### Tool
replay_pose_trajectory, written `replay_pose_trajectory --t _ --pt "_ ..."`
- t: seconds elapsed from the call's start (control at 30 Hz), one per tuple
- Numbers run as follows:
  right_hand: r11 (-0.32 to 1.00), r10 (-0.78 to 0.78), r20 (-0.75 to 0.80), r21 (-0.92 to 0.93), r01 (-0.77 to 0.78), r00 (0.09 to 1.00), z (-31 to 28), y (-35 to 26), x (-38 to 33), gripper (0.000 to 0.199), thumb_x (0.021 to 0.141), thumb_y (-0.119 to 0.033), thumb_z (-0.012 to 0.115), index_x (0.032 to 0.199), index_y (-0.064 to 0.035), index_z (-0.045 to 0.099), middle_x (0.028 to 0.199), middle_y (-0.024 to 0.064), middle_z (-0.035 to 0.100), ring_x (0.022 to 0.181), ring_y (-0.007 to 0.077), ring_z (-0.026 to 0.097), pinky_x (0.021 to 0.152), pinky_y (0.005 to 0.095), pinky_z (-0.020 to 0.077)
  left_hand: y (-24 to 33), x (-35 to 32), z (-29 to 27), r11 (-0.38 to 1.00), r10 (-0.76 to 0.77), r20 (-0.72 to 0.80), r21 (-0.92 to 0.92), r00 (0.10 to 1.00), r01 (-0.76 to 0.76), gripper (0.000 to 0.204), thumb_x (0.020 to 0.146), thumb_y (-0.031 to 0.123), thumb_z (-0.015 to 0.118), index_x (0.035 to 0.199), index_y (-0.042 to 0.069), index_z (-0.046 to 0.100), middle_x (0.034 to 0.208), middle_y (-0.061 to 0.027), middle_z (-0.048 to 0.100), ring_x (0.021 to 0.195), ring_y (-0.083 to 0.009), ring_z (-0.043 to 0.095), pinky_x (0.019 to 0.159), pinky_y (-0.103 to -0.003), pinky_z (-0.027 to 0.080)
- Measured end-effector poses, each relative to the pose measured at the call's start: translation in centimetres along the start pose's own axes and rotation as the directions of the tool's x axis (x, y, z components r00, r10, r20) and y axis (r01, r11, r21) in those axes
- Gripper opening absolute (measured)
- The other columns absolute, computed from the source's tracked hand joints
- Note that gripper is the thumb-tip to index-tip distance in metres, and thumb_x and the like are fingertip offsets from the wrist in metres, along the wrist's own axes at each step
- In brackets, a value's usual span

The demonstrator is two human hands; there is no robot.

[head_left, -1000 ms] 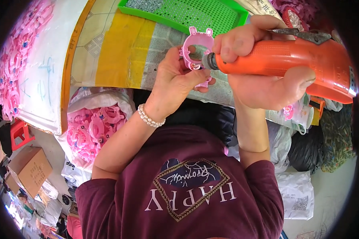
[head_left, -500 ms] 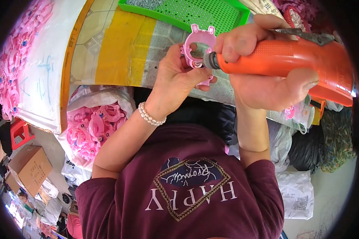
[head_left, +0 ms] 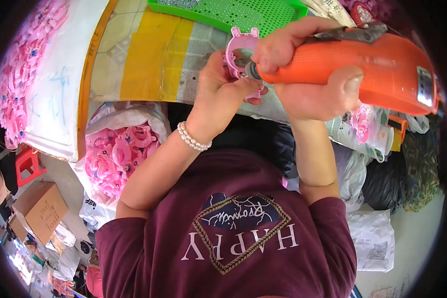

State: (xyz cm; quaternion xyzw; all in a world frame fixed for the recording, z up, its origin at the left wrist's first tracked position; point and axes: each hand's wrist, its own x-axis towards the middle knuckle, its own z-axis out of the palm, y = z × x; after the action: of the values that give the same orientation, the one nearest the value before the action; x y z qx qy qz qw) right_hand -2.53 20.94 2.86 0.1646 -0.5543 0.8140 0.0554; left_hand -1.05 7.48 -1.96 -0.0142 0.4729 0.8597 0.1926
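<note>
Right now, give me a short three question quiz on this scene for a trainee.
1. True or false: the right hand grips the orange electric screwdriver.
2. What does the left hand hold against the tool's tip?
A. a green tray
B. a pink plastic ring part
C. a cardboard box
3. Fill in: more pink parts fill the white ____ below the table edge.

Key:
1. True.
2. B, the pink plastic ring part.
3. Bag: the white bag holds the pink parts.
</note>
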Motion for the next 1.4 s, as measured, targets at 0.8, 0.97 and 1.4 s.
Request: replay_pose_trajectory --t 0.8,0.97,1.4 --pt "0.971 -0.182 -0.204 -0.194 0.143 0.962 -1.2 -2.9 1.6 0.063 0.083 -0.051 0.049 0.106 0.0074 0.049 0.077 0.0155 0.053 0.069 0.0275 0.051 0.071 0.0446 0.0432 9.8 -12.9 -7.5 0.361 0.495 0.048 0.897 0.867 -0.256 0.046 0.078 0.002 0.068 0.119 0.002 0.048 0.095 -0.0056 0.061 0.079 -0.0101 0.062 0.068 -0.024 0.053" --pt "0.979 -0.163 -0.219 -0.154 0.131 0.962 -0.8 -2.8 0.5 0.064 0.084 -0.049 0.049 0.109 0.0092 0.049 0.076 0.0147 0.054 0.068 0.0268 0.051 0.071 0.0441 0.0431 11.9 -20.8 -12.2 -0.166 0.505 0.110 0.986 0.856 -0.029 0.049 0.071 0.003 0.062 0.119 0.005 0.051 0.101 -0.0125 0.062 0.082 -0.0299 0.063 0.067 -0.034 0.052" --pt "0.990 -0.137 -0.196 -0.010 0.138 0.971 -0.9 -1.8 1.3 0.053 0.085 -0.040 0.056 0.109 0.0062 0.046 0.071 0.0127 0.049 0.064 0.0233 0.049 0.061 0.0358 0.0413 6.3 -22.7 -16.7 -0.395 0.229 -0.066 0.906 0.971 0.155 0.092 0.071 0.057 0.065 0.145 0.015 0.027 0.150 -0.0224 0.015 0.137 -0.0423 0.016 0.106 -0.062 0.015"
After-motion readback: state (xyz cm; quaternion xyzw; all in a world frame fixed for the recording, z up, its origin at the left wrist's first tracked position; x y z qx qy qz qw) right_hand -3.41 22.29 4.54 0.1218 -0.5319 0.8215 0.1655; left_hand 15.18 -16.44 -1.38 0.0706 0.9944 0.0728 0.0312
